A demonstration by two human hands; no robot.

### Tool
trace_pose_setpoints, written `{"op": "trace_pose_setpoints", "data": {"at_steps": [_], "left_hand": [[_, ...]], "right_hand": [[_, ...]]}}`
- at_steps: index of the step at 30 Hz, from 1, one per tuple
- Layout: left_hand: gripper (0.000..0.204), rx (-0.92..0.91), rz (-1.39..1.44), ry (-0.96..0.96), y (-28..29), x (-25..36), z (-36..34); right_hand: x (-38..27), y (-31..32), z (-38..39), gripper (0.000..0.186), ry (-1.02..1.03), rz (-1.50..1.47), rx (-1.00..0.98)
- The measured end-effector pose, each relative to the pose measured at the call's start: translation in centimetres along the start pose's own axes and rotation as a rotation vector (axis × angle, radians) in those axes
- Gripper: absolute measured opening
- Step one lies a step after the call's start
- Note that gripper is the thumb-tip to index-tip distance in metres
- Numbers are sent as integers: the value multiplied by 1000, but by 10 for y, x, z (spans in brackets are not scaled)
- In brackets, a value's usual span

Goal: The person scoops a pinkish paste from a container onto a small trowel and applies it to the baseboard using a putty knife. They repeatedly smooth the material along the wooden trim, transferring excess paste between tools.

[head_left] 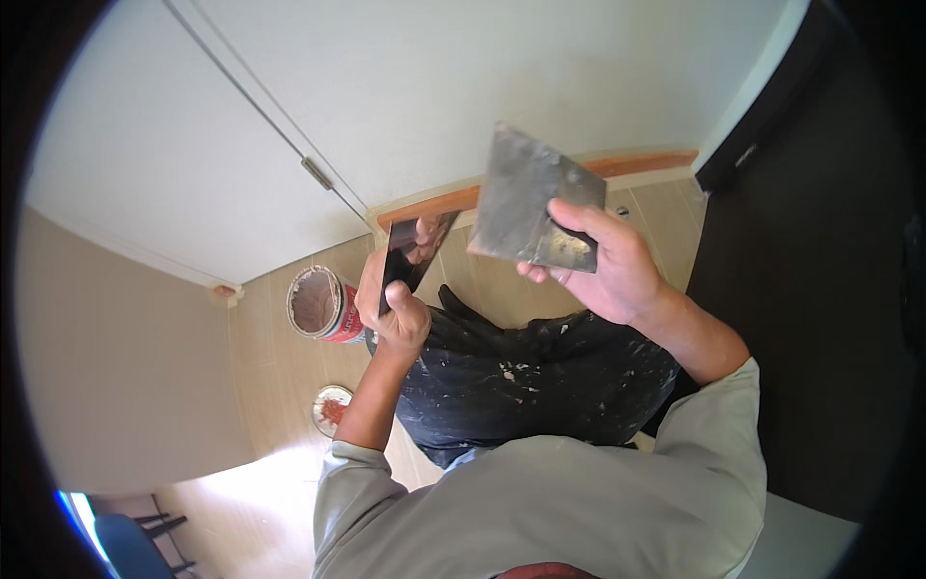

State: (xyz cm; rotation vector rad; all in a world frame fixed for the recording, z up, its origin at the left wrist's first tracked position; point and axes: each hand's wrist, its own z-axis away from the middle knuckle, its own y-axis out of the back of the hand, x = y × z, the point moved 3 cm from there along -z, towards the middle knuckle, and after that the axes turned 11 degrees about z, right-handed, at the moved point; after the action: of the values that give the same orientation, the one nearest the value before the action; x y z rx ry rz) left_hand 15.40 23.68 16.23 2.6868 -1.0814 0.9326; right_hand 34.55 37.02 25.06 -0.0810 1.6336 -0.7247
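My left hand (393, 314) grips a dark, shiny flat putty blade (410, 253), which it holds angled upward at centre. To its right, my right hand (612, 265) holds a grey, smeared square metal blade (521, 193), thumb on its face and fingertips beneath. A small gap separates the two blades. Below and left of my left hand, an open tin of pinkish paste (316, 304) stands on the floor, with a round lid (333, 407) smeared white and red lying nearer me.
Ahead is a white panelled wall (627, 68) with a metal handle (316, 172) and wooden baseboard (654, 164). A dark door (801, 289) bounds the right, a beige panel (125, 357) the left. My paint-spotted legs are on the wood-look floor (251, 386); a chair (135, 536) stands behind left.
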Motion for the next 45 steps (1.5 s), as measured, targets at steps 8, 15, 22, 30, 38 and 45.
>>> {"op": "trace_pose_setpoints", "data": {"at_steps": [8,15,22,30,38,45], "left_hand": [[40,-371,-62,-453,-23,12,-18],[32,-680,-349,-399,-27,-18,-16],[44,161,609,1192,0,-99,42],[32,524,1530,1368,85,-123,96],[36,419,1716,1274,69,-122,91],[31,380,1710,1322,66,-124,86]], "right_hand": [[19,5,3,29,-130,-158,51],[43,58,-12,27,42,-319,115],[89,191,-49,29,413,-231,488],[202,406,-76,22,223,604,1468],[210,473,-95,27,212,1002,1570],[212,492,-109,33,204,1157,1638]]}}
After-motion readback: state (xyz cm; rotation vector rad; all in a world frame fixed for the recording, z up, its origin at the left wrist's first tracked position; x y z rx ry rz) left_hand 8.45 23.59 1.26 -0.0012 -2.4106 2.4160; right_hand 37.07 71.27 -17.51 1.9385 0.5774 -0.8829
